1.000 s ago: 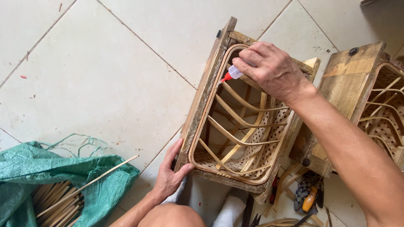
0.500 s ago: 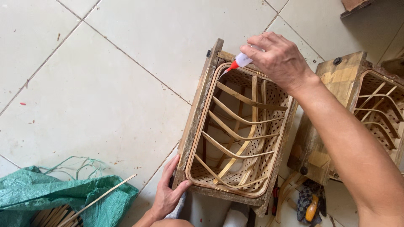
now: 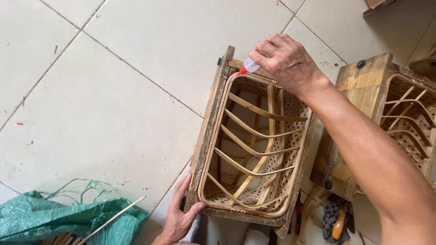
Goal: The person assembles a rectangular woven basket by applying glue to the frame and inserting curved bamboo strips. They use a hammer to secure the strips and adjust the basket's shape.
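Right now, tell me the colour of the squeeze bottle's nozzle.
Red nozzle, on a whitish bottle; head view.

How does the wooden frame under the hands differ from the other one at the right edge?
The near frame is fully in view; the right frame is cut off by the picture edge and partly hidden behind the forearm. The near frame is held: left hand grips its lower corner, right hand points a small red-tipped bottle at its upper rim. The right frame is untouched. Both hold a woven basket with curved bamboo ribs.
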